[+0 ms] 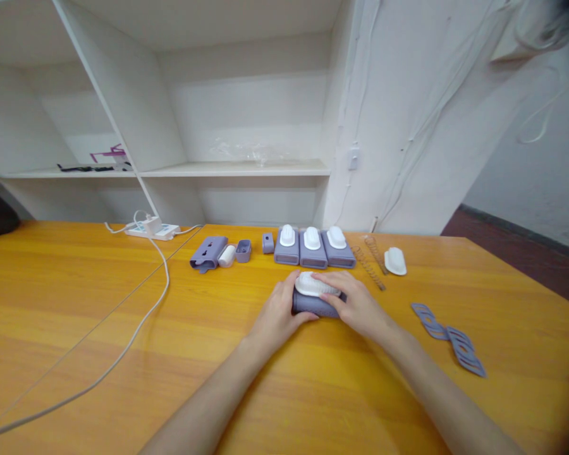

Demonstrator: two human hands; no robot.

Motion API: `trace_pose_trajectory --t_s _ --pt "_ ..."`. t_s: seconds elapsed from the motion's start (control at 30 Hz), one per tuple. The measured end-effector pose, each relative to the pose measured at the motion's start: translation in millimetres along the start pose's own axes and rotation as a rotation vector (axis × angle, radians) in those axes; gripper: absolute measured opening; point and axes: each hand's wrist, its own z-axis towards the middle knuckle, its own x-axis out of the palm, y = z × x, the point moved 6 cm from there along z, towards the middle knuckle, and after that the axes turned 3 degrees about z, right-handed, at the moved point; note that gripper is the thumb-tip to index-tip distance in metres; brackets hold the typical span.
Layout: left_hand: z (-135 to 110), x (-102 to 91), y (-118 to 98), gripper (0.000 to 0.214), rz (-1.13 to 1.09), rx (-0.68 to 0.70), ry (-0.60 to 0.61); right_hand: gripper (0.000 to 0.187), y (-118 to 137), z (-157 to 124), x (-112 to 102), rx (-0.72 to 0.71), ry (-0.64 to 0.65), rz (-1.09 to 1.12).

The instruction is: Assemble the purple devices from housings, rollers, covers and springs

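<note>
A purple-grey plastic housing (315,306) lies on the table in front of me, with a white ribbed oval cap (315,285) on top of it. My left hand (284,303) is closed around the housing's left end, its thumb along the near side. From the right, my right hand (353,300) has its fingers on the white cap and the housing's right end. Just behind stand three similar housings (313,258), each topped by a white oval piece (312,238). What lies under my fingers is hidden.
Left of the row are a purple-grey housing (208,253), a white roll (227,255) and small purple-grey boxes (243,251). To the right lie coil springs (370,272), a white oval piece (395,261) and slotted flat plates (465,351). A white cable (142,325) runs from a power strip (152,229).
</note>
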Motion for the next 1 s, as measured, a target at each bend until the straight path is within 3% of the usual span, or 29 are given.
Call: trace_pose_trajectory --t_s 0.27,0.53,0.73,1.0 --pt "0.6 -5.1 -6.8 0.084 -0.041 0.019 -0.026 0.036 1.0 -2.9 4.0 0.0 -0.082 -0.062" --pt "0.8 -6.8 -2.1 0.087 -0.111 -0.041 -0.025 0.038 -18.1 4.6 -9.8 0.235 -0.13 0.116" --pt "2.1 -8.8 -0.4 0.098 -0.238 -0.13 0.002 0.034 -16.9 9.6 -18.2 0.256 -0.038 0.193" --pt "3.8 -5.8 1.3 0.101 -0.421 -0.164 0.023 0.035 -10.3 7.7 -12.2 0.237 0.137 0.224"
